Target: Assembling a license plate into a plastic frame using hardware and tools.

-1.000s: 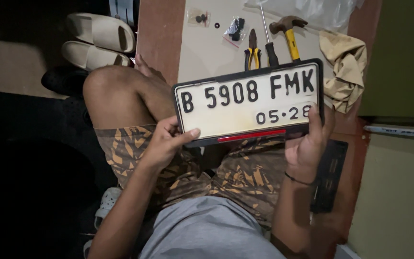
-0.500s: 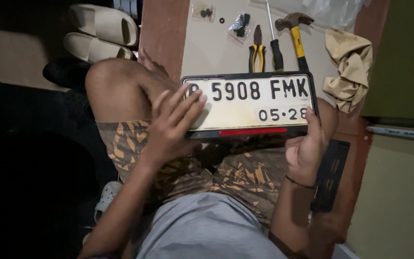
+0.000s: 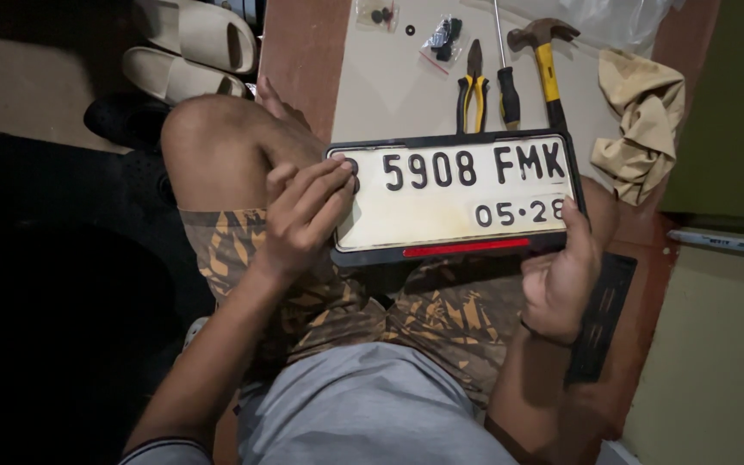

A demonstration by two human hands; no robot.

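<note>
Since half a second ago, left hand [image 3: 303, 220] has curled, fingertips pinching the number plate [image 3: 458, 194] at its 9 o'clock end; right hand [image 3: 566, 267] grips its 4 o'clock corner, over the lap; pliers [image 3: 473, 90] at 12 o'clock

You wear a grey shirt [image 3: 372, 405], brown shorts [image 3: 424, 314] with an orange camo print, thin dark bracelet [image 3: 534, 331] on your right wrist.

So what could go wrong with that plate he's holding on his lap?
The number plate rests on the knees, held only at its ends by the left hand and right hand; it might tip and slide off. The pliers, screwdriver and hammer lie just beyond it, so a slipping plate could knock them.
</note>
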